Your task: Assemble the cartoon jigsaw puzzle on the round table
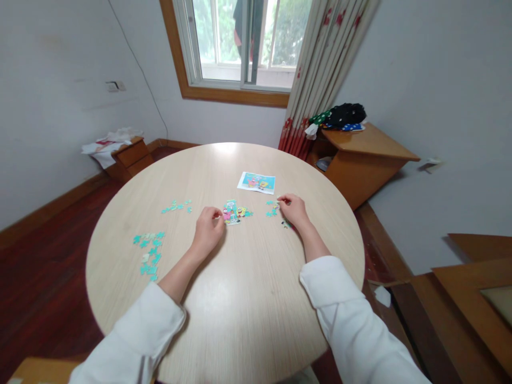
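Observation:
A partly joined jigsaw puzzle (232,213) with pink and yellow cartoon figures lies flat near the middle of the round table. At its left edge is my left hand (209,230), fingers curled together; whatever they hold, if anything, is hidden. To the puzzle's right, my right hand (294,209) pinches at a small jigsaw piece among loose turquoise pieces (272,212). Several darker pieces (286,224) lie just below that hand. Behind the puzzle rests a printed picture (258,183) of cartoon figures on a turquoise background.
More turquoise pieces (151,256) form a loose group on the left of the table (240,320), with a smaller row (176,206) farther back. Beyond the table stand a wooden cabinet (372,141) with cloths on it, a curtain (316,74) and a small drawer unit (134,156).

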`<act>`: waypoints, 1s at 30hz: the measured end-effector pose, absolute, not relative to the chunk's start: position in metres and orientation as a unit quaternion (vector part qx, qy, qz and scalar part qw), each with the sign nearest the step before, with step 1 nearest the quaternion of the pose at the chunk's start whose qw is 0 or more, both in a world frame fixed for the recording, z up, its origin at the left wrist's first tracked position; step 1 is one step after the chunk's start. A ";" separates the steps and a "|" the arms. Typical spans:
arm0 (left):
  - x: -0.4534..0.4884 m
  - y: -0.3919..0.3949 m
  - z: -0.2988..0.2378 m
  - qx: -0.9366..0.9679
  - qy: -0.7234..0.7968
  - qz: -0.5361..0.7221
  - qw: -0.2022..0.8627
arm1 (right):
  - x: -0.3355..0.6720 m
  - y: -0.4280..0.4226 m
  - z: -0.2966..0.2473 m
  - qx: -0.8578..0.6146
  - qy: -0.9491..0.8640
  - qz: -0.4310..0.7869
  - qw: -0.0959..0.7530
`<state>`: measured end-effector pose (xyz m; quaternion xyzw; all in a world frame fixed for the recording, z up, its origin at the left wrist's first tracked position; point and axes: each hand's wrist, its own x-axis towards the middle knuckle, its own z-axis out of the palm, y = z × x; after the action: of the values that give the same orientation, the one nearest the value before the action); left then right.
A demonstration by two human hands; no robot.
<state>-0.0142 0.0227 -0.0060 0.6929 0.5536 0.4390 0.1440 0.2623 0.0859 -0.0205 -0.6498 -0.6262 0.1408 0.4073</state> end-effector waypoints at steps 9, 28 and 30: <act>-0.016 0.028 0.000 0.578 0.573 0.523 0.255 | 0.264 0.086 -0.021 -0.639 -0.673 0.077 0.364; -0.018 0.034 -0.003 0.288 0.495 0.699 0.427 | 0.266 0.075 -0.008 -0.672 -0.701 0.109 0.211; -0.018 0.034 -0.003 0.283 0.488 0.702 0.434 | 0.265 0.075 -0.008 -0.677 -0.698 0.110 0.207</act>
<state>-0.0177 0.0344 -0.0035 0.2832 0.4880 0.7022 0.4343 0.2646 0.0750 -0.0079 -0.6770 -0.6977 0.1097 0.2070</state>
